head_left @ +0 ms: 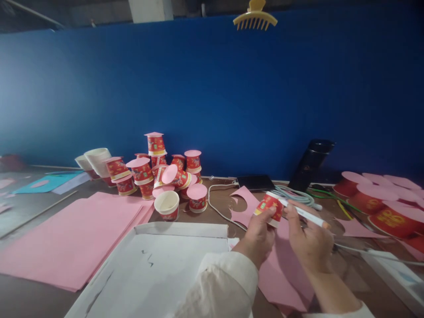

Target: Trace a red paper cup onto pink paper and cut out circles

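My left hand grips a small red paper cup, its white base turned up, above pink paper scraps. In my right hand is a white marker or glue pen, its near end touching or close to the cup's upper edge. Below both hands lies cut pink paper. Left of them, an upright open paper cup stands beside a pile of red cups, many topped with pink discs.
A white board and pink sheets lie at the left. Stacked white-rimmed cups stand behind. A black bottle, coiled cable and large red bowls are at the right. A blue partition rises behind.
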Action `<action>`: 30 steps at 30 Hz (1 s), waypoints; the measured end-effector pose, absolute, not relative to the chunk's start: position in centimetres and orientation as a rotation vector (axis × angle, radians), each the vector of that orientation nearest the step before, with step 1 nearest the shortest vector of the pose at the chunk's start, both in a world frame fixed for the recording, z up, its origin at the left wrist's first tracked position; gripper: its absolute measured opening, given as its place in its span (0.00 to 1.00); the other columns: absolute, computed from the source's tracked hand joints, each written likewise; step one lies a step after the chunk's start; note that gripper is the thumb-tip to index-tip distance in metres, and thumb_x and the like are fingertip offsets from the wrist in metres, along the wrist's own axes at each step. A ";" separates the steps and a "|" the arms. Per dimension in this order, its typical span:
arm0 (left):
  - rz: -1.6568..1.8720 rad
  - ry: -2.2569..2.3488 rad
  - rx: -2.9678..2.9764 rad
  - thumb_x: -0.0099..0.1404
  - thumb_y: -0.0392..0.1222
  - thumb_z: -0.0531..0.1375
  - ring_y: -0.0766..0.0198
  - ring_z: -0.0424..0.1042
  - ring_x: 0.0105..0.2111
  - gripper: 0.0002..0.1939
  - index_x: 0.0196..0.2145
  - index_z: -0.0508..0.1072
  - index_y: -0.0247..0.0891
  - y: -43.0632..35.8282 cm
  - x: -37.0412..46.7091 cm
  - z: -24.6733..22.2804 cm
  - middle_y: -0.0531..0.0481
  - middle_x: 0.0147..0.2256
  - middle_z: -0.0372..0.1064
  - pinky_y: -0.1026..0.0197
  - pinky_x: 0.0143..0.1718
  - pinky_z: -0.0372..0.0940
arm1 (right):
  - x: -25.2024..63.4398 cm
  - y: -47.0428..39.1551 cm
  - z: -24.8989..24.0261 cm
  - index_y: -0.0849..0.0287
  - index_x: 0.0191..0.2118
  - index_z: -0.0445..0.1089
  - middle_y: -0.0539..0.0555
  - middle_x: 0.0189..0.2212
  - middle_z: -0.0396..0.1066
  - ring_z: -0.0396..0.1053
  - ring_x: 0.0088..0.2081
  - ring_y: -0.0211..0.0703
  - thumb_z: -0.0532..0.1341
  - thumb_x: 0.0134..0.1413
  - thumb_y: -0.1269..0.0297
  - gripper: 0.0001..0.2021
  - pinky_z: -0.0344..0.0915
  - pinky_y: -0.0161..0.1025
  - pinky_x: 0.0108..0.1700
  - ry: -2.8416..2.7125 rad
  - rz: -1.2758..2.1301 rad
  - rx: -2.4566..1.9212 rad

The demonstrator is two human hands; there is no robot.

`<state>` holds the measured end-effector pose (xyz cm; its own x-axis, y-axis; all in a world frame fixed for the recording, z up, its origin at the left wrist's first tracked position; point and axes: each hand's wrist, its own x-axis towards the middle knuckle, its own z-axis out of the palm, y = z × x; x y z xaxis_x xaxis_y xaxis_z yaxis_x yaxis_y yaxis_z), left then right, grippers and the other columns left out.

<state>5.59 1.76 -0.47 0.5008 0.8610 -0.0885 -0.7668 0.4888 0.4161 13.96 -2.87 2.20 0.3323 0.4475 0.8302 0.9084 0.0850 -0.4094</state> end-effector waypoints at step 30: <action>0.964 0.475 0.056 0.54 0.33 0.72 0.55 0.77 0.53 0.13 0.39 0.79 0.36 2.6 5.7 -0.4 0.41 0.45 0.80 0.62 0.55 0.70 | 14.2 -3.4 2.5 0.63 0.43 0.79 0.63 0.35 0.82 0.81 0.42 0.54 0.56 0.68 0.53 0.19 0.73 0.45 0.45 -1.159 -0.571 -1.563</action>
<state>5.68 2.64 -0.37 0.4764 0.8004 -0.3639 -0.7764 0.5772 0.2532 14.21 -3.38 2.50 0.4145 0.3822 0.8259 0.8878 0.0298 -0.4593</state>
